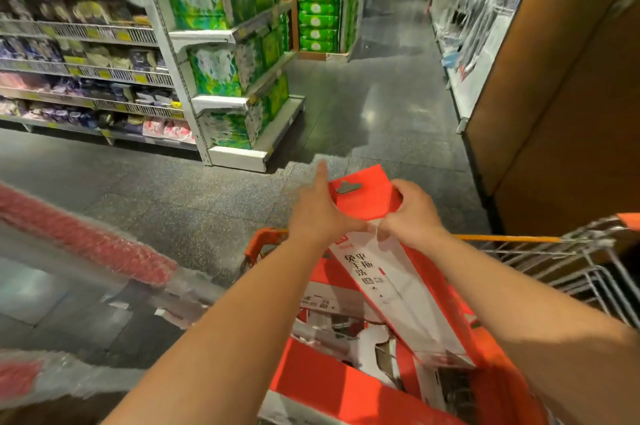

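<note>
We hold a long red and white box (381,272) by its top end. It leans in the cart (502,238), with its low end down among other boxes (329,386) and its top past the far rim. Our left hand (320,208) lies flat on the box's left side, fingers straight. Our right hand (410,213) curls round its right edge. Two hands likely stop the box from tipping. Black words on its white side read 免手洗 and 平拖. Green packs (214,71) sit far left.
</note>
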Demonstrator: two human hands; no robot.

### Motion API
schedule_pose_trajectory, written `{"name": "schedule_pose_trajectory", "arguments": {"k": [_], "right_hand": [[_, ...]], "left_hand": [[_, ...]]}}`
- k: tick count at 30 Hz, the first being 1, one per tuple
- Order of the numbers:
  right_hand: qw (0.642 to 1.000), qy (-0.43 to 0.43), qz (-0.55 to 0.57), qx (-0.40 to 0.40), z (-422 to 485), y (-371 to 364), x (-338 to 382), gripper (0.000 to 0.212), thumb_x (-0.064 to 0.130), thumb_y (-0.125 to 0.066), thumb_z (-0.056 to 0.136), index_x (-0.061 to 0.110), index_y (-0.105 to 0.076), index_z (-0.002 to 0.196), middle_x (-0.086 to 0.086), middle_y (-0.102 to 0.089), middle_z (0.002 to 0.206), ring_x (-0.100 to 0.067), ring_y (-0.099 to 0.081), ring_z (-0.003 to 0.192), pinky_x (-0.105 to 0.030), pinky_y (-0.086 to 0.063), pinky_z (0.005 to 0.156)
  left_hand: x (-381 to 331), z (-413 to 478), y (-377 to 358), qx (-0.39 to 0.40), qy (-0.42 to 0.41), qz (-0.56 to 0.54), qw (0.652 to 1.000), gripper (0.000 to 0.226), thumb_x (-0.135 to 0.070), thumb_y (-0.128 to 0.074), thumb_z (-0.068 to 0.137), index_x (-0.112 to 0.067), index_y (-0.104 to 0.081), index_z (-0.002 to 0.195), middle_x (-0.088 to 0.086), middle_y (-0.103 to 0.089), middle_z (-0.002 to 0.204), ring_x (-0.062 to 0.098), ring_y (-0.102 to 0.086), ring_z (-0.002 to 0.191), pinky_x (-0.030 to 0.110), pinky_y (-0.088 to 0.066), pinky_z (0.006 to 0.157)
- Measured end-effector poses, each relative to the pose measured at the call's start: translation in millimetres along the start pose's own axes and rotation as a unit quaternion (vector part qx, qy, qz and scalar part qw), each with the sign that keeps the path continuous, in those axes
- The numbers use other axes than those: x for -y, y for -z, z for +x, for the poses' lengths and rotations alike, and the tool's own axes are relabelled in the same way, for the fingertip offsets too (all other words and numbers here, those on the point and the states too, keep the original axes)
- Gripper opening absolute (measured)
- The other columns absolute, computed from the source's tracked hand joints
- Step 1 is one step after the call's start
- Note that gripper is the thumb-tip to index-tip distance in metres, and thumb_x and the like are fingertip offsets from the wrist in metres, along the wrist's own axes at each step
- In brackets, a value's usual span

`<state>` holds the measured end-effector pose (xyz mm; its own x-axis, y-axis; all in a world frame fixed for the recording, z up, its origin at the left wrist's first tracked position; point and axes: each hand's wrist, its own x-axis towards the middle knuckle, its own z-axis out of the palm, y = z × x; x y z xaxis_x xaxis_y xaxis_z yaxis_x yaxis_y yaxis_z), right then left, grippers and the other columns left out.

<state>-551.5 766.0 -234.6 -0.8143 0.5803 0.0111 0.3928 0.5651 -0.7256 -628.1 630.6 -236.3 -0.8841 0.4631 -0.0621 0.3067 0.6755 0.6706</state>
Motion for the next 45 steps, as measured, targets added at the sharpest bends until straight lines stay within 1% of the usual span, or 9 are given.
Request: {"name": "schedule_pose_trajectory", "arguments": {"k": [6,11,14,18,28,34,39,42,45], "right_hand": [[0.985,-0.071,0.067,-0.143,-38.4,51.7,4.6,0.070,0.013,-0.074,0.027,0.016,-0.062,0.096,-0.005,-0.064,0.094,-0.027,-0.059,0.083,-0.034,-0.052,0.068],[0.945,-0.115,0.168,-0.255,-84.1,92.8,14.6,0.057,-0.009,-0.075,0.046,0.022,-0.058,0.091,0.004,-0.062,0.082,-0.022,-0.058,0.081,-0.033,-0.051,0.067],[0.918,-0.121,0.219,-0.309,-110.7,113.9,27.4,0.053,-0.013,-0.072,0.049,0.025,-0.056,0.082,0.000,-0.063,0.086,-0.024,-0.059,0.084,-0.039,-0.053,0.070],[0.885,-0.092,0.282,-0.360,-150.4,140.6,50.5,0.053,-0.018,-0.065,0.054,0.018,-0.057,0.092,-0.001,-0.064,0.089,-0.020,-0.061,0.086,-0.040,-0.055,0.070],[0.844,-0.023,0.314,-0.434,-250.5,227.3,86.1,0.052,-0.012,-0.055,0.055,0.015,-0.059,0.099,-0.002,-0.064,0.088,-0.018,-0.061,0.084,-0.023,-0.047,0.057],[0.832,0.024,0.310,-0.459,-314.8,280.4,78.1,0.065,0.009,-0.057,0.051,0.023,-0.059,0.115,-0.005,-0.065,0.104,-0.027,-0.061,0.104,-0.037,-0.050,0.077],[0.870,-0.035,0.266,-0.413,-385.9,293.8,44.8,0.102,0.023,-0.085,0.043,0.019,-0.042,0.135,-0.004,-0.064,0.121,-0.023,-0.058,0.117,-0.040,-0.044,0.100],[0.870,-0.068,0.229,-0.432,-413.2,288.2,33.5,0.078,0.018,-0.090,0.054,0.024,-0.048,0.119,-0.003,-0.065,0.115,-0.021,-0.060,0.109,-0.039,-0.048,0.096],[0.837,-0.034,0.235,-0.494,-435.1,295.0,41.0,0.051,0.019,-0.087,0.065,0.026,-0.056,0.105,0.001,-0.068,0.104,-0.019,-0.064,0.100,-0.037,-0.052,0.088]], "left_hand": [[-36.8,-2.4,10.4,0.010,-0.072,-0.138,0.988,0.138,-0.037,-0.092,0.054,-0.023,0.003,0.153,0.017,-0.039,0.143,0.028,-0.043,0.131,0.039,-0.040,0.105],[-61.4,-15.2,18.0,0.122,-0.089,-0.238,0.959,0.114,-0.021,-0.088,0.066,-0.006,-0.011,0.150,0.008,-0.035,0.150,0.018,-0.035,0.137,0.020,-0.029,0.099],[-79.1,-32.6,13.1,0.201,-0.119,-0.229,0.945,0.104,-0.029,-0.092,0.057,-0.009,-0.035,0.142,0.006,-0.050,0.141,0.019,-0.048,0.127,0.032,-0.037,0.106],[-111.9,-59.9,5.8,0.254,-0.193,-0.279,0.906,0.077,-0.032,-0.087,0.049,-0.020,-0.057,0.119,-0.003,-0.071,0.107,0.013,-0.067,0.100,0.041,-0.053,0.091],[-203.8,-139.3,16.2,0.294,-0.283,-0.378,0.831,0.045,-0.023,-0.078,0.076,-0.021,-0.059,0.116,-0.014,-0.065,0.094,0.001,-0.060,0.086,0.020,-0.045,0.069],[-255.3,-212.7,16.0,0.285,-0.295,-0.447,0.795,0.055,-0.029,-0.085,0.067,-0.018,-0.062,0.115,-0.004,-0.070,0.103,0.012,-0.065,0.095,0.030,-0.052,0.081],[-290.3,-271.6,31.0,0.280,-0.341,-0.438,0.783,0.071,-0.045,-0.086,0.056,-0.022,-0.061,0.118,-0.006,-0.069,0.104,0.011,-0.064,0.098,0.038,-0.052,0.090],[-304.3,-307.6,43.8,0.273,-0.373,-0.440,0.770,0.077,-0.055,-0.082,0.047,-0.024,-0.062,0.114,-0.007,-0.070,0.104,0.012,-0.065,0.099,0.040,-0.052,0.090],[-315.1,-337.6,56.0,0.277,-0.387,-0.448,0.757,0.056,-0.044,-0.082,0.064,-0.025,-0.062,0.112,-0.008,-0.069,0.105,0.013,-0.063,0.101,0.044,-0.051,0.093]]}}
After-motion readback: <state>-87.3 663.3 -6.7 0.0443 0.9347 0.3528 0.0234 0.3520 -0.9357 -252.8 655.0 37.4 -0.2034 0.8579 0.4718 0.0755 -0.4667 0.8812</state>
